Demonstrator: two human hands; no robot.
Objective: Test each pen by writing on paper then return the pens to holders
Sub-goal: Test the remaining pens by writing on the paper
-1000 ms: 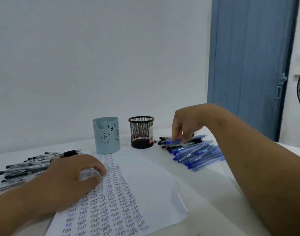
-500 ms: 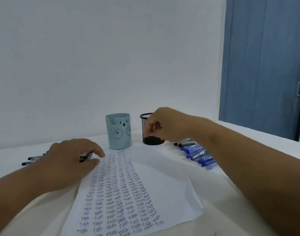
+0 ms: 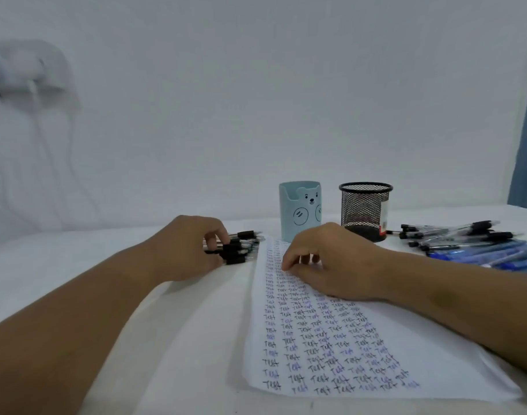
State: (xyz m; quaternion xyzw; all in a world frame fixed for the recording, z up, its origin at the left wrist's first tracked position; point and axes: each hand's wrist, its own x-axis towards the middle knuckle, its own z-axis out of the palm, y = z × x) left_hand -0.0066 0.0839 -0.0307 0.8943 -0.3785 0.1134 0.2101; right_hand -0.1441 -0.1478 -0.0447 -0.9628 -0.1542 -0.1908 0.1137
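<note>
Now the black pens (image 3: 238, 247) lie bunched at the paper's (image 3: 331, 339) far left edge, under the left hand (image 3: 190, 250), whose curled fingers grip them. Right hand (image 3: 331, 262) rests on the paper, fingers loosely bent, seemingly holding nothing. Beyond stand the bear holder (image 3: 299, 209) and mesh holder (image 3: 365, 211), contents unclear; blue pens (image 3: 480, 253) lie right.

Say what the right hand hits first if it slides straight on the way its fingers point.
The right hand rests on the written white paper sheet, fingers aimed forward and slightly left. Going on, it would probably meet the pale blue bear-face pen holder first; the black wire-mesh pen cup sits to the right of that line. Depth is unclear.
</note>
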